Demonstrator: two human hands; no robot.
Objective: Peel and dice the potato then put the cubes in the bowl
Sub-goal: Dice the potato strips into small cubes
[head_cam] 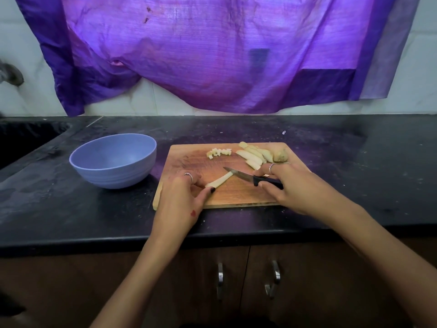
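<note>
Sitting at about nine o'clock from the board, a lilac-blue bowl (113,159) rests upright on the black counter (354,176), apart from the board's left edge, with nothing visible inside it. Farther toward nine o'clock, a dark sink basin (26,140) is sunk into the counter.

A wooden cutting board (189,159) lies near the counter's front edge. At its seven o'clock corner the left hand (182,197) rests on the wood, fingers curled down onto the near end of a pale potato strip (220,180), with the dark-nailed thumb touching that end from the front. The strip runs diagonally up toward one o'clock, and its far end lies under the blade.

At the board's twelve o'clock edge sits a small curved row of potato cubes (220,152). Just toward three o'clock from the cubes lies a cluster of cut potato strips (253,155), with a brownish, partly skinned potato piece (280,155) at the cluster's right end.

A knife (250,177) crosses the board's middle, its tip pointing toward ten o'clock and its blade touching the strip's far end. The right hand (290,185) wraps closed around the black handle, the forefinger extended toward the blade's back.

Behind the counter a purple cloth (212,55) hangs over the tiled wall. Below the counter, two metal handles (274,278) show on brown cabinet doors.
</note>
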